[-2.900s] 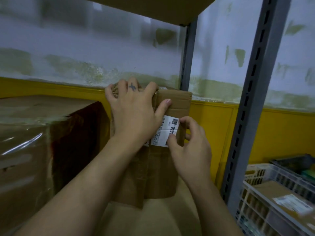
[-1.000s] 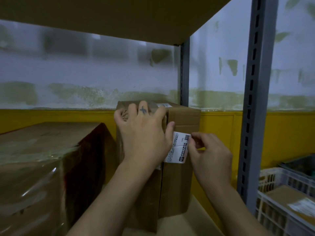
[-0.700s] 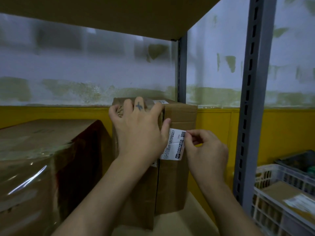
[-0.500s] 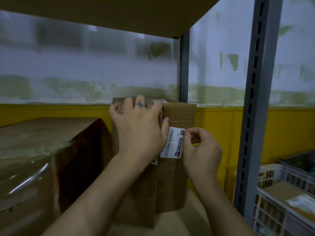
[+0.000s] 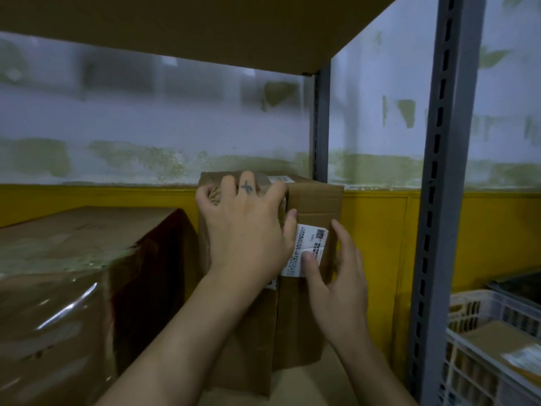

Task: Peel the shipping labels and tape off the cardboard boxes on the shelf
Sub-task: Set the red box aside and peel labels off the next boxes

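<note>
A tall brown cardboard box [image 5: 310,312] stands on the shelf board. A white shipping label [image 5: 307,244] with a QR code sticks to its front face, its upper right corner slightly lifted. My left hand [image 5: 246,230] lies flat on the box's upper front, fingers hooked over the top edge, thumb beside the label. My right hand [image 5: 336,276] is spread against the box: the thumb presses the label's lower part, the fingers reach round the right edge. A second small white label [image 5: 279,179] sits on the box top.
A larger box [image 5: 67,288] wrapped in shiny clear tape stands to the left, close to the tall box. Grey metal shelf uprights [image 5: 439,200] rise on the right. A white plastic crate [image 5: 483,356] holding a labelled parcel sits at the lower right. The upper shelf board hangs overhead.
My right hand let go of the label's upper right corner, which it had been pinching, and moved down; its thumb now presses the label's lower part with fingers spread. The left hand stayed.
</note>
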`<state>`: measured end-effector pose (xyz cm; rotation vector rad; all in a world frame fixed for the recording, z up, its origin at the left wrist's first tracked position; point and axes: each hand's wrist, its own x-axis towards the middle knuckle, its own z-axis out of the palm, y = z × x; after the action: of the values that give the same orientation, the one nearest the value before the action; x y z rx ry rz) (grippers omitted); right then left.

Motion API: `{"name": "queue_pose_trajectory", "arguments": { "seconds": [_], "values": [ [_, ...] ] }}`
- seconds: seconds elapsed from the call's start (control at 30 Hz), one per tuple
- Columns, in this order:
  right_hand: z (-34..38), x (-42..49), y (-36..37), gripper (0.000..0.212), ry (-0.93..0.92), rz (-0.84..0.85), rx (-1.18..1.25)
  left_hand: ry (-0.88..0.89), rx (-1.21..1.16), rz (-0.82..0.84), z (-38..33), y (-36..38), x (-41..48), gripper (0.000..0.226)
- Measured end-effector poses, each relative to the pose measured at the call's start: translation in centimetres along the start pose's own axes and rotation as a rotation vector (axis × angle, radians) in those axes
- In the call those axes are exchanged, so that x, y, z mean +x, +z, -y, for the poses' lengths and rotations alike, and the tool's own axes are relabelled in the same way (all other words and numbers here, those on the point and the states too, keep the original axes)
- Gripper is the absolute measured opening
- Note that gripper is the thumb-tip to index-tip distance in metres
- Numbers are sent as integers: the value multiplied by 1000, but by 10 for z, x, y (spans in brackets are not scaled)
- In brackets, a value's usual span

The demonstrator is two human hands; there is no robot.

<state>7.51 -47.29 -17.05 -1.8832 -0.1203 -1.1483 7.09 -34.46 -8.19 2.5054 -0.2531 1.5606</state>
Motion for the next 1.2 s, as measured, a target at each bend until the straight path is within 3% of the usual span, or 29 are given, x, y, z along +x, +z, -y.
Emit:
{"name": "queue_pose_trajectory", "arguments": {
  "seconds": [0.13, 0.37, 0.53, 0.7, 0.77, 0.93, 1.2],
  "values": [
    [-4, -5, 10, 45, -46, -37, 52, 4, -17, -16, 1, 2, 0, 34],
    [3, -6, 26, 42, -25, -174, 128, 10, 14, -80, -3, 3, -6, 35],
    [5, 2, 30, 42, -9, -135, 97, -16, 29, -33, 0, 7, -1, 42],
    [-2, 1, 30, 16, -53, -71, 0, 5, 46, -61, -1, 14, 0, 42],
    [-6, -3, 30, 20, -57, -71, 21, 13, 37, -75, 0, 14, 0, 44],
    [-9, -12, 29, 62, -54, -123, 88, 19, 25, -88, -2, 12, -2, 42],
    [4, -8, 27, 57, -52, -186, 141, 23, 10, -119, -2, 12, -6, 41]
  ]
}}
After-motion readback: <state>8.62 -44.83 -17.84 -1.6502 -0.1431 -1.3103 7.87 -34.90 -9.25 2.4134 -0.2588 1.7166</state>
